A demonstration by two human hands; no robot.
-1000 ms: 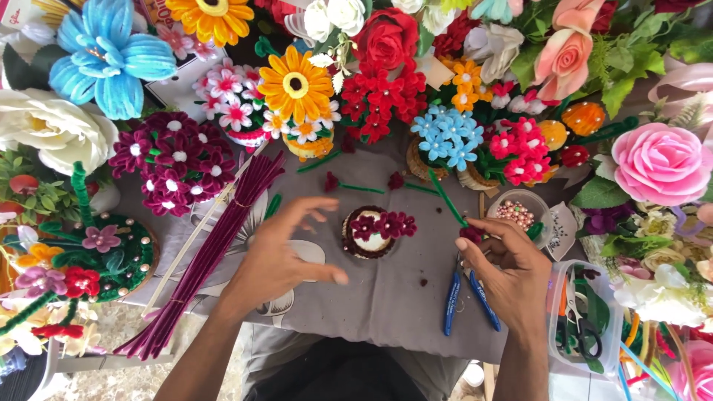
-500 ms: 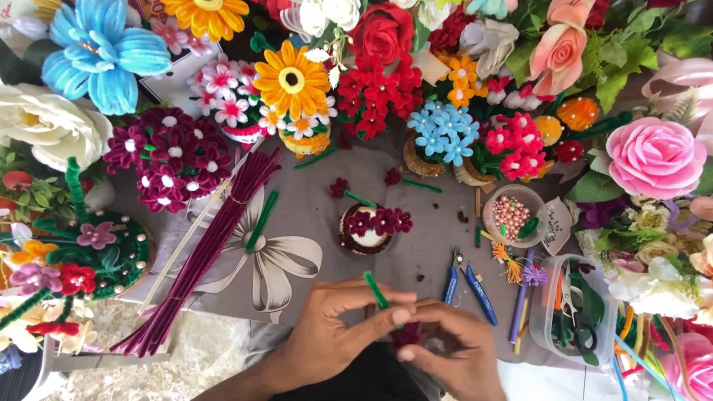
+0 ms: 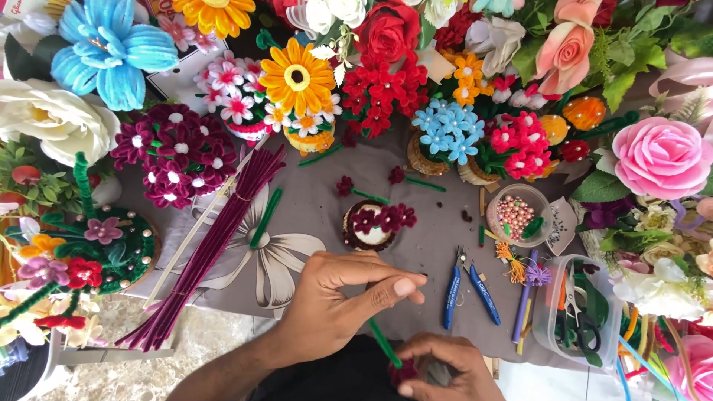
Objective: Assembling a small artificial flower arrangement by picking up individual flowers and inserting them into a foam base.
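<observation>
Left hand (image 3: 349, 297) fingers extended over green stem (image 3: 385, 343), right hand (image 3: 445, 367) curled below

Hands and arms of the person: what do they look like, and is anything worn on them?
Both are bare. The left hand shows no ring, glove or watch, and its forearm is bare with no sleeve down to the frame's edge. The right hand is also without glove or ring; its wrist is out of view. The nails are short and unpainted.

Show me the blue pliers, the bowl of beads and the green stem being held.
Blue pliers (image 3: 468, 291), head view, on a handle.
Bowl of beads (image 3: 514, 215), head view, on the beads.
Green stem (image 3: 385, 344), head view, mid-length.
</observation>
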